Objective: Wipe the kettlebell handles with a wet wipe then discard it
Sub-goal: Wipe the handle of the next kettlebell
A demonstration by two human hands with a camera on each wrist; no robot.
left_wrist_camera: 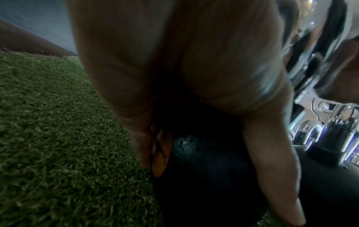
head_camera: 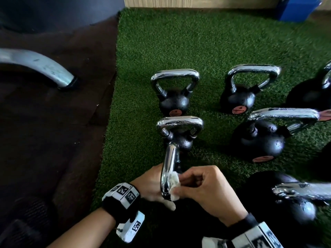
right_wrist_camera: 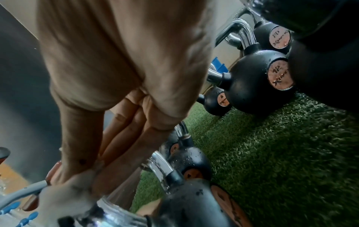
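A blue bin (head_camera: 300,8) stands at the upper right of the head view; what it holds cannot be seen.

Copper-coloured round labels sit on the black kettlebells. In the right wrist view one label (right_wrist_camera: 278,76) reads "12", and another (right_wrist_camera: 279,37) near the top right of that frame seems to read "10", above a brand word too blurred to read.

At the lower centre of the head view, the right hand (head_camera: 206,188) pinches a crumpled white wet wipe (head_camera: 174,185) between thumb and curled fingers, pressing it against the shiny chrome handle (head_camera: 168,172) of the nearest kettlebell. The left hand (head_camera: 150,185) lies behind that handle with its fingers reaching down over the kettlebell's black ball; in the left wrist view they run fairly straight down its sides.

The other kettlebells (head_camera: 174,102) have round, matt black, droplet-speckled bodies and smooth looped chrome handles. They stand on nubby green artificial turf (head_camera: 197,42), beside a dark brown mat (head_camera: 53,122) on the left.
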